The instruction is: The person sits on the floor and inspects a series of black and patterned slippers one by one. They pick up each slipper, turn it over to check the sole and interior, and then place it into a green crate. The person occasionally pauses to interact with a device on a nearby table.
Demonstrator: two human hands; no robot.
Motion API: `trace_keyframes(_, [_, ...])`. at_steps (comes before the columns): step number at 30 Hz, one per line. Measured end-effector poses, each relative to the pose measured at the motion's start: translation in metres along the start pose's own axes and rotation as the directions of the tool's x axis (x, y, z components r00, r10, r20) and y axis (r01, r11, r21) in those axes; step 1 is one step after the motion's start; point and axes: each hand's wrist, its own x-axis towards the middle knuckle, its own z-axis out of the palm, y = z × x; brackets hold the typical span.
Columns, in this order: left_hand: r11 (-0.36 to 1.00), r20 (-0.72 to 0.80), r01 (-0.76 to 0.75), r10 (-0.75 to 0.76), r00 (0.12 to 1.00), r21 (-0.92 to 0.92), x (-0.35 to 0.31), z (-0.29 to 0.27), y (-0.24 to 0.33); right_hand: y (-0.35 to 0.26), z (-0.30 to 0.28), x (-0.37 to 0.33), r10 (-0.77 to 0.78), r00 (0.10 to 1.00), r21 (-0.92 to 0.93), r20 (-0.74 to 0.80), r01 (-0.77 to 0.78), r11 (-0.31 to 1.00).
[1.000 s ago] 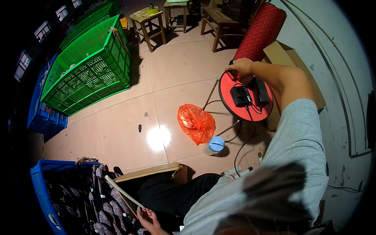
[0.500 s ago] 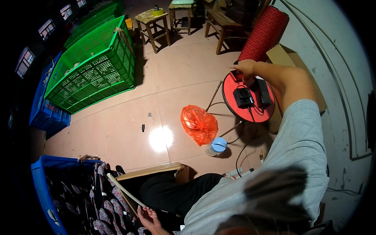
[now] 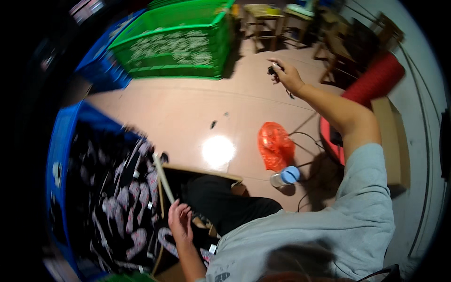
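While the left hand [image 3: 181, 221] rests half-open on a pale stick [image 3: 164, 178], the right hand [image 3: 286, 75] clasps a small black plug [image 3: 272, 71].

A glossy pinkish tiled floor [image 3: 188, 113] is seen, a bright lamp glare [image 3: 218, 151] mirrored in it. Wooden stools [image 3: 263, 19] are set at the far end, and a pale wall [image 3: 423, 108] is glimpsed rightward.

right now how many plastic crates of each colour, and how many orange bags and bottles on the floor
green slatted plastic crate: 1
blue plastic crates: 2
crumpled orange plastic bag: 1
clear bottle with a blue cap: 1
total: 5
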Motion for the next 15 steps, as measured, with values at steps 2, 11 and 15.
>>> trace_keyframes(2, [0.996, 0.084, -0.074, 0.07, 0.994, 0.044, -0.01, -0.003, 0.011, -0.02, 0.069, -0.003, 0.087, 0.995, 0.288, 0.05, -0.098, 0.953])
trace_keyframes(11, [0.795, -0.316, -0.606, 0.586, 0.747, 0.042, -0.098, -0.102, 0.046, -0.137, 0.338, -0.176, -0.126, 0.874, 0.551, 0.469, -0.178, 0.815])
trace_keyframes(15, [0.768, -0.493, -0.627, 0.6, 0.631, 0.133, -0.131, -0.151, 0.034, -0.164, 0.39, -0.26, -0.106, 0.619, 0.446, 0.778, -0.426, 0.787])
